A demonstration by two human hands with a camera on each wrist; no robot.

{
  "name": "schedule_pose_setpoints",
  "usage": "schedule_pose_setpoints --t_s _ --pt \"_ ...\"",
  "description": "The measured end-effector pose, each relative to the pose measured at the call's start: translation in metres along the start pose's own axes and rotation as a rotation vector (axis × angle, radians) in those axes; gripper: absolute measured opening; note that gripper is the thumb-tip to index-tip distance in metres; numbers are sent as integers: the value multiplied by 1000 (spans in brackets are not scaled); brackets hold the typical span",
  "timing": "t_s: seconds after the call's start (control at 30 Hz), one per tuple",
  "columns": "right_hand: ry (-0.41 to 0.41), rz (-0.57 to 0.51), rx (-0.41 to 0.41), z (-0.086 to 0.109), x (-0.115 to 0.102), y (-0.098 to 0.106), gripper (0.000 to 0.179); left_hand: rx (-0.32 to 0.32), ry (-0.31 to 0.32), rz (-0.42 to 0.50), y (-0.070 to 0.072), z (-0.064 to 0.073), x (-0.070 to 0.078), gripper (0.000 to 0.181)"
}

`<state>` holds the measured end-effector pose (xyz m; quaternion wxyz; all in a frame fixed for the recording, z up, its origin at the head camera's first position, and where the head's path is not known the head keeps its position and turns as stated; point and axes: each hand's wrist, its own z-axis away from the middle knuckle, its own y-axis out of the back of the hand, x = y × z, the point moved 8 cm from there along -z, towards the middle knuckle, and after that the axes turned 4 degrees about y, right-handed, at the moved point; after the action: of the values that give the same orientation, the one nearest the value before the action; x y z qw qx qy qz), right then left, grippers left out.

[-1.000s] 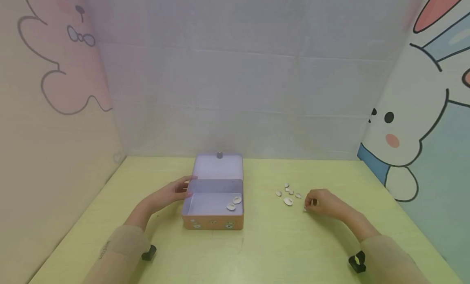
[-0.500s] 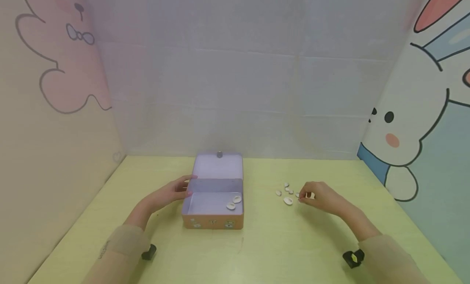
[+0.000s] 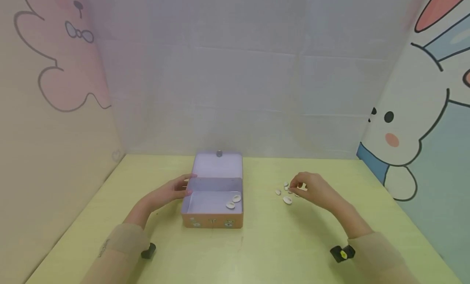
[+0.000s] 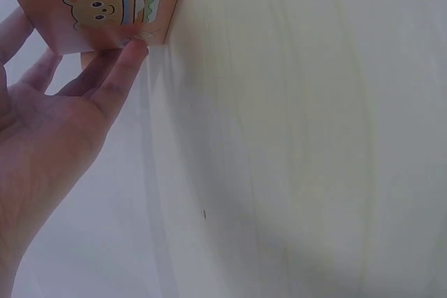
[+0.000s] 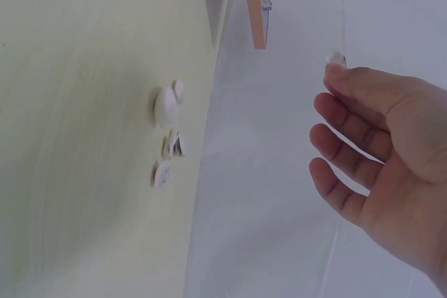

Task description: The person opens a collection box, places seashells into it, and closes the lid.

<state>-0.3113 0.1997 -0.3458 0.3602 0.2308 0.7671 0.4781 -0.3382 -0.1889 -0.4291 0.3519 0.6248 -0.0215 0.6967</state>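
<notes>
At the centre left stands a tin box (image 3: 213, 220) with its lid folded back, lilac inside and orange outside. Two white cowrie shells (image 3: 236, 198) lie in its right part. My left hand (image 3: 169, 193) rests on the box's left side, thumb and fingertips at the rim; in the left wrist view its fingers touch the orange wall with the bear picture. My right hand (image 3: 312, 189) pinches a small white shell (image 5: 336, 58) between thumb and index finger, raised off the table. Beneath and beside this hand, several loose shells (image 3: 287, 200) lie on the table.
The pale yellow table (image 3: 271, 247) carries the box and the shells. A whitish wall (image 3: 279, 84) closes off the back, and cartoon-printed walls stand left and right. A black wrist mount (image 3: 342, 254) sits at the right sleeve.
My right hand has moved left and up from the right of the shell cluster, over the loose shells. The left hand and the box stay in place.
</notes>
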Motion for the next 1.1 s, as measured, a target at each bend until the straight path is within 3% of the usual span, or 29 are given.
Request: schedule_pose_setpoints --t_s 0.27,0.73,1.1 --pt "-16 27 109 -12 -17 2 4 7 3 1 0 1 0 59" --pt "31 -87 240 -33 -53 -8 4 7 6 -2 0 1 2 59" --pt "87 -129 263 -48 -77 -28 5 2 -4 -2 0 1 1 58"
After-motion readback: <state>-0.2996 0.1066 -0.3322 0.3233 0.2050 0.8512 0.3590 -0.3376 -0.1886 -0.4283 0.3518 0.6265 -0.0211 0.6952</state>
